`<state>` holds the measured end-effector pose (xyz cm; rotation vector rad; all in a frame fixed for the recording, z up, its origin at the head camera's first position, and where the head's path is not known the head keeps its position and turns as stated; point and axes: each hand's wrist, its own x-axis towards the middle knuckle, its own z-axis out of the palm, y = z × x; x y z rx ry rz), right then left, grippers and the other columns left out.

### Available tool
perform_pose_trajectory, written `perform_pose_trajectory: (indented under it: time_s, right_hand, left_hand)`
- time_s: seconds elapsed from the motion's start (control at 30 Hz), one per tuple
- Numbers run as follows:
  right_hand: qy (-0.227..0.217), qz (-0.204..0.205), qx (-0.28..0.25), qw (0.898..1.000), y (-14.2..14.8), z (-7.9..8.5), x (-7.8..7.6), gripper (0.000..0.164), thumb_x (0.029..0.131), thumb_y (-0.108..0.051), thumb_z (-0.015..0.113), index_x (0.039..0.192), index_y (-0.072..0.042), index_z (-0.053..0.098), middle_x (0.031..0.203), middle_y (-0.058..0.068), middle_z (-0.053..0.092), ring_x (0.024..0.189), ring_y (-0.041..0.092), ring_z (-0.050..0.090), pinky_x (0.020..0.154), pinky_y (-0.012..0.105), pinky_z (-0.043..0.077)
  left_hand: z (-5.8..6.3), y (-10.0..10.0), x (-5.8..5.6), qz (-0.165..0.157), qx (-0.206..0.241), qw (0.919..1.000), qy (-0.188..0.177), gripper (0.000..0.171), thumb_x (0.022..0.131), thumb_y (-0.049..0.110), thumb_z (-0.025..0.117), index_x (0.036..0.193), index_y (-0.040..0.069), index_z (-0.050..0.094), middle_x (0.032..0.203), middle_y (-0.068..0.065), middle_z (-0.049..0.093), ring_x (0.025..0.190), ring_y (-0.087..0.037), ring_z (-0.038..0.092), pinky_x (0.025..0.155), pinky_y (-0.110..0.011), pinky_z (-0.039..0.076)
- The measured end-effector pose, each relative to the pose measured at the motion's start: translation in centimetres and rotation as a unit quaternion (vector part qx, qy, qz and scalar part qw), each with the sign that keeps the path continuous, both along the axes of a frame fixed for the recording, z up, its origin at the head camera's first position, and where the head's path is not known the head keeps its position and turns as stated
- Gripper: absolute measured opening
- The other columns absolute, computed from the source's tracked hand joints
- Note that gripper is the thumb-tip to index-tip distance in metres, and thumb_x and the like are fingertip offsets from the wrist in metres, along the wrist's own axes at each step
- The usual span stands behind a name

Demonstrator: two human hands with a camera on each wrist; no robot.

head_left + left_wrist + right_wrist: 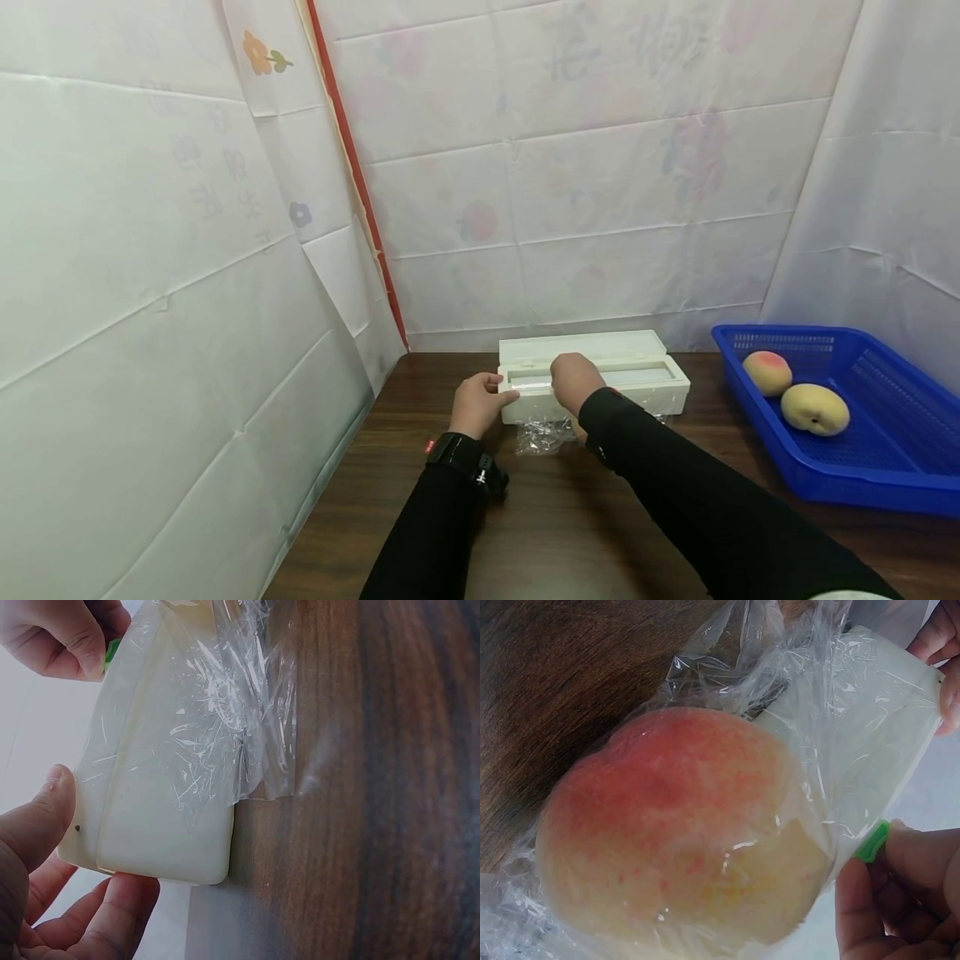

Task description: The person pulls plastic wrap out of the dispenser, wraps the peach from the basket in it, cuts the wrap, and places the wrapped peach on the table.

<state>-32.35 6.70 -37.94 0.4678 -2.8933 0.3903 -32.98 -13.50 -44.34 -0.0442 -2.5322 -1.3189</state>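
A white cling film dispenser stands at the back of the table with its lid raised. My left hand grips its left end, thumb on the upper edge and fingers underneath in the left wrist view. With thumb and finger my right hand pinches a small green slide cutter at the dispenser's edge. Clear cling film drapes over the dispenser's front onto the table. A red and yellow peach lies in front under crumpled film; my right wrist mostly hides it in the head view.
A blue plastic basket stands at the right, holding a pinkish peach and a yellow peach. White sheeting hangs behind and on both sides of the dark wooden table.
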Motion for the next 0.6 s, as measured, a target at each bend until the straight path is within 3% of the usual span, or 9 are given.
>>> perform_pose_trajectory:
  time_s: [0.6]
  right_hand:
    - [0.004, -0.004, 0.015, 1.0, 0.35, -0.55, -0.5, 0.014, 0.1, -0.006, 0.07, 0.088, -0.005, 0.078, 0.086, 0.006, 0.075, 0.085, 0.024, 0.072, 0.085, 0.042, 0.061]
  left_hand:
    - [-0.17, -0.04, -0.25, 0.001, 0.004, 1.0, -0.007, 0.049, 0.088, 0.038, 0.089, 0.128, 0.013, 0.075, 0.122, -0.013, 0.077, 0.112, -0.031, 0.073, 0.092, -0.046, 0.06]
